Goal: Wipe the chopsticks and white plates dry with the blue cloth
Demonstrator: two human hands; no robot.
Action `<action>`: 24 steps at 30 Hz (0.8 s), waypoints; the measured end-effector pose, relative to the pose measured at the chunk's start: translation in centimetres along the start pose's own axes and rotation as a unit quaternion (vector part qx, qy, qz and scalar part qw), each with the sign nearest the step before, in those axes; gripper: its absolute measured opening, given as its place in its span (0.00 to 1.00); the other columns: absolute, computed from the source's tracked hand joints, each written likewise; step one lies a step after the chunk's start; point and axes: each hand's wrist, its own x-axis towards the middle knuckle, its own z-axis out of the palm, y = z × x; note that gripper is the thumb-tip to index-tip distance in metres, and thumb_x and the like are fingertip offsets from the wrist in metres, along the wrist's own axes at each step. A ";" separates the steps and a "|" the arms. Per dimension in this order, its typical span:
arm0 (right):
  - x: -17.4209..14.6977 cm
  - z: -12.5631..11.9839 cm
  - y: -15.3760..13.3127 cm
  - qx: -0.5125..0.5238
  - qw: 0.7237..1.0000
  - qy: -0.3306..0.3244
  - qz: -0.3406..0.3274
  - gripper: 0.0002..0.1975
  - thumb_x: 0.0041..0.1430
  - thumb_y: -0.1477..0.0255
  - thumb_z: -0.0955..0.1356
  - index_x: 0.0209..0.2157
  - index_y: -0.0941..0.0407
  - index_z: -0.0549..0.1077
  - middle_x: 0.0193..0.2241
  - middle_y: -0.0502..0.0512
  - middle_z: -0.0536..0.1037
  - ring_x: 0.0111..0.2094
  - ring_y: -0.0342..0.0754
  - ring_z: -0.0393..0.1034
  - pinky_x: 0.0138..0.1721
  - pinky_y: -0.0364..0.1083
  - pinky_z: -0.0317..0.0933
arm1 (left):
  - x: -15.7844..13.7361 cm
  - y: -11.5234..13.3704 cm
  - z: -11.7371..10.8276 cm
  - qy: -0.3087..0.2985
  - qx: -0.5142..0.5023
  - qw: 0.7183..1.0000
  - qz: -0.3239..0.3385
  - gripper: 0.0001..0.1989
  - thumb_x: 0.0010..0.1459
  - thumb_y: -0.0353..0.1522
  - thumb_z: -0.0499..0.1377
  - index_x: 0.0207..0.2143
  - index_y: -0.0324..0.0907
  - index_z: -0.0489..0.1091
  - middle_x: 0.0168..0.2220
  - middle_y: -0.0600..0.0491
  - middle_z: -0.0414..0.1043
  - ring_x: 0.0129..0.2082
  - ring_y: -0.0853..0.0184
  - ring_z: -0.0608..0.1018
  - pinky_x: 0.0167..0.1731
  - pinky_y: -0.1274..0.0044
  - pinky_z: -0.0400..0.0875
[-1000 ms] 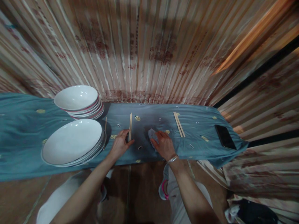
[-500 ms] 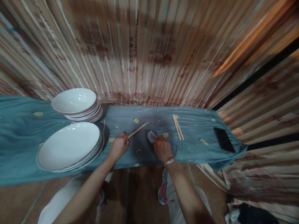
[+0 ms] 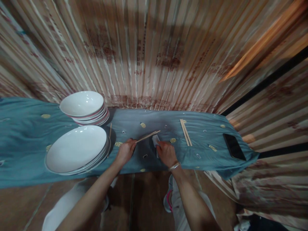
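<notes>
Chopsticks (image 3: 148,136) held by left fingers (image 3: 132,145), jutting rightward.

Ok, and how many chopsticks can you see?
5 visible: two chopsticks in the left hand, another pair lying right of the right hand, and one chopstick beside the plate stack, which may hide more.

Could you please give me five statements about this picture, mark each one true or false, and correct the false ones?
1. The left hand holds chopsticks. True.
2. The right hand holds nothing. False: it grips a pale cloth.
3. The bowl stack stands on top of the plate stack. False: it stands behind the plate stack.
4. The black phone lies right of a loose chopstick pair. True.
5. The bracelet is on the right arm. True.
</notes>
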 end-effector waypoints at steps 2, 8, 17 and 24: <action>0.3 0.0 -0.3 0.041 0.999 0.005 0.026 0.11 0.60 0.72 0.63 0.40 0.59 0.75 0.33 0.60 0.79 0.35 0.49 0.72 0.37 0.44 0.61 | -0.1 0.2 0.0 0.010 -0.107 0.993 -0.056 0.15 0.58 0.39 0.50 0.26 0.41 0.71 0.21 0.54 0.66 0.20 0.70 0.69 0.24 0.78 0.63; 1.4 0.1 -1.5 0.338 0.939 -0.036 0.057 0.14 0.56 0.63 0.64 0.23 0.56 0.73 0.17 0.46 0.68 0.21 0.41 0.59 0.24 0.40 0.51 | -1.0 2.2 0.0 0.008 -0.390 0.902 -0.184 0.21 0.46 0.49 0.60 0.30 0.39 0.73 0.19 0.57 0.65 0.13 0.76 0.60 0.14 0.80 0.50; 2.1 0.4 -4.3 0.635 0.739 -0.109 0.197 0.17 0.57 0.61 0.59 0.28 0.56 0.74 0.23 0.52 0.74 0.23 0.44 0.64 0.25 0.43 0.60 | -2.3 4.1 0.2 -0.018 -0.491 0.842 -0.224 0.21 0.43 0.48 0.63 0.26 0.38 0.70 0.18 0.59 0.63 0.13 0.78 0.58 0.14 0.81 0.46; 1.5 0.0 -5.4 0.718 0.664 -0.152 0.142 0.17 0.41 0.63 0.75 0.33 0.57 0.77 0.24 0.48 0.75 0.23 0.40 0.65 0.25 0.40 0.58 | -2.3 3.3 1.1 -0.009 -0.458 0.870 -0.181 0.16 0.42 0.44 0.61 0.22 0.40 0.66 0.13 0.62 0.56 0.12 0.77 0.56 0.15 0.80 0.47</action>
